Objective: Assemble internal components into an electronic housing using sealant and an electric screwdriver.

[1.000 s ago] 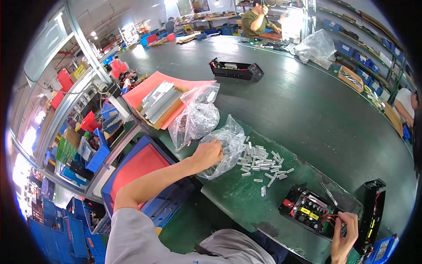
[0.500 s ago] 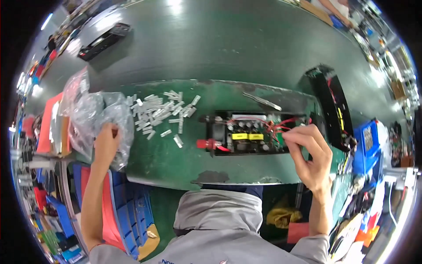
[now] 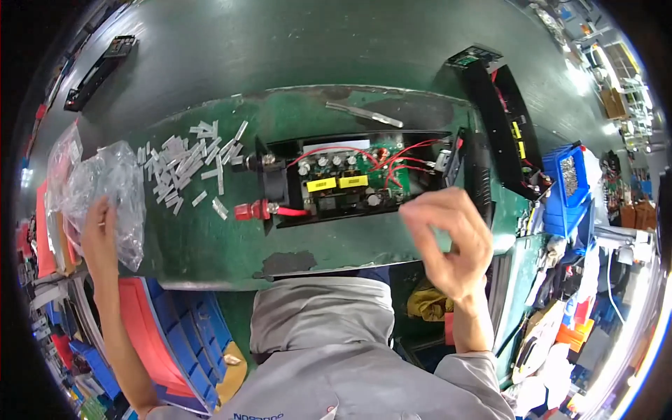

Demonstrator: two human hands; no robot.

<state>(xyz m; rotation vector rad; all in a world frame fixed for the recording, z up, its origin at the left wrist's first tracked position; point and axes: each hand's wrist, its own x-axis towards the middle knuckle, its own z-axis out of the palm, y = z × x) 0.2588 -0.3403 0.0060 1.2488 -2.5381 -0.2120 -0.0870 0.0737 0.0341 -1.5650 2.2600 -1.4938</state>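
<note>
An open black electronics case [image 3: 287,218] lies on the green bench, its circuit board [image 3: 374,168] carrying two yellow-wrapped transformers [image 3: 337,183] and several red wires [image 3: 413,150]. A red terminal [image 3: 252,210] sticks out at its left end; at the right end a black end panel [image 3: 455,159] stands tilted. Just off the case's near right corner is my right hand [image 3: 455,241], thumb and forefinger pinched; anything between them is too small to make out. My left hand [image 3: 100,234] is closed at a crumpled clear plastic bag [image 3: 119,182], fingers curled against its film.
Many small clear tubes [image 3: 182,164] lie scattered beside the bag. Tweezers [image 3: 364,113] rest beyond the case. Another open black case [image 3: 507,126] stands at the right, near a blue bin [image 3: 565,185] of small parts. A black unit [image 3: 101,73] sits far left.
The right hand has drawn back from the red wires toward me, uncovering the case's right end and its end panel. The whole view has shifted; the left hand stays at the bag.
</note>
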